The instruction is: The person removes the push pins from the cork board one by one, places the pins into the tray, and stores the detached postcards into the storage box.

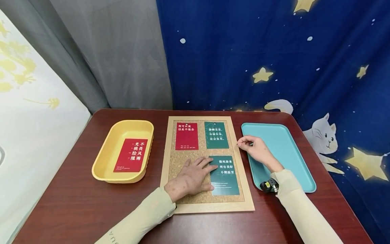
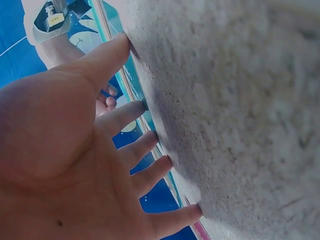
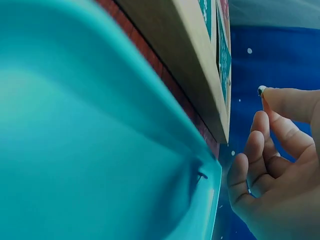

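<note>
My left hand (image 1: 191, 178) lies with fingers spread on the corkboard (image 1: 175, 164), index finger and thumb touching the left edge of the lower green card (image 1: 226, 179). In the left wrist view, the fingertips (image 2: 150, 137) press toward the board's surface. Over the board's right frame, my right hand (image 1: 256, 149) pinches a small thumbtack (image 3: 261, 90) between thumb and index finger. A red card (image 1: 187, 140) and another green card (image 1: 217, 144) hang at the top of the board, each with a tack at its upper edge.
Left of the board stands a yellow bin (image 1: 103, 162) with a red card (image 1: 131, 156) in it. A turquoise tray (image 1: 283, 145) sits under my right forearm, and a loose tack (image 3: 201, 176) lies in it. Curtains hang behind the brown table (image 1: 67, 193).
</note>
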`<state>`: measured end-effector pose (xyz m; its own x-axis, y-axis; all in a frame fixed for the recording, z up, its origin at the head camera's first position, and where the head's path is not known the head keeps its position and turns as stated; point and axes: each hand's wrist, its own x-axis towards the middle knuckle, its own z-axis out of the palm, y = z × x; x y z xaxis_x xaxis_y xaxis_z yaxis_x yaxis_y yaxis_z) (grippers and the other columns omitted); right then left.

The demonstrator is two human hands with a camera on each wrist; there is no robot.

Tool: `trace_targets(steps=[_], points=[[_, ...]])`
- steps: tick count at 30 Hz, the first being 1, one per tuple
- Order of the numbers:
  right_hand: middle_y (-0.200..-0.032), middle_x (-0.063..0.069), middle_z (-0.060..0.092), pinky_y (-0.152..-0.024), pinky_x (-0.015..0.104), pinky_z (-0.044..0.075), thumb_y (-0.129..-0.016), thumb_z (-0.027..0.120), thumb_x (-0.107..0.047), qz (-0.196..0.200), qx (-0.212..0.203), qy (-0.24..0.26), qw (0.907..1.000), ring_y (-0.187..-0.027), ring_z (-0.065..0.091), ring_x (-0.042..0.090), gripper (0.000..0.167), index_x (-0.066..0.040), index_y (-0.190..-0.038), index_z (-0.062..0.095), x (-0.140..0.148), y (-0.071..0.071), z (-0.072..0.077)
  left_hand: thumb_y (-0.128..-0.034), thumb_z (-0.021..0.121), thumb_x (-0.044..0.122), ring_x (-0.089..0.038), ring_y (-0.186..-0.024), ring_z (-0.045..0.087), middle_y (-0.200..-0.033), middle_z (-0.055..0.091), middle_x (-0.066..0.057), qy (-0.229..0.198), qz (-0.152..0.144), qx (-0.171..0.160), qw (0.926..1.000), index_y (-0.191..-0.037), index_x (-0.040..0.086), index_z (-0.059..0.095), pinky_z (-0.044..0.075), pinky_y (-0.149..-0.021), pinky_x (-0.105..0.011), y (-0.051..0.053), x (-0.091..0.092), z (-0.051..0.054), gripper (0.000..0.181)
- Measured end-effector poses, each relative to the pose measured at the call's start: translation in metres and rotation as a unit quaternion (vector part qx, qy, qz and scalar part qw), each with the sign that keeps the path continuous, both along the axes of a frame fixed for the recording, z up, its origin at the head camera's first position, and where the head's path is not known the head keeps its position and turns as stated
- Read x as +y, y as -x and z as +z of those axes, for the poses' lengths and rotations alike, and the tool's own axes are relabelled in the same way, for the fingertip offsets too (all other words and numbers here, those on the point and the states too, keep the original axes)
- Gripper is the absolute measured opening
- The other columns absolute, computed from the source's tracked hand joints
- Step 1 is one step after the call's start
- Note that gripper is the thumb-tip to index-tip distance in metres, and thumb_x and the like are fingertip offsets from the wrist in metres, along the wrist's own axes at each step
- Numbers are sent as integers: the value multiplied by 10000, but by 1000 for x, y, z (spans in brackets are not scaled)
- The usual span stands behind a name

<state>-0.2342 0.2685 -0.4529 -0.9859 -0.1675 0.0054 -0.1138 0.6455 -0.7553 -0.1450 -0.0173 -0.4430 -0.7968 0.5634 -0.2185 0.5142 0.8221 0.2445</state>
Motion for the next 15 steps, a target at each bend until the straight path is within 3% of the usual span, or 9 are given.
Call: trace_targets(steps=[15], points=[[-1080,150,725,-741,254,468,-1036,645,-190,-245,-8,-198,9995,-884,569,182,203,-41,-1135,741,25,0,-2,-946,682,583,-222,-1588,289,-1710,315,35,43,-7,6,10000,-1594,329,409,299,-1248,-653,0,0,0,748]])
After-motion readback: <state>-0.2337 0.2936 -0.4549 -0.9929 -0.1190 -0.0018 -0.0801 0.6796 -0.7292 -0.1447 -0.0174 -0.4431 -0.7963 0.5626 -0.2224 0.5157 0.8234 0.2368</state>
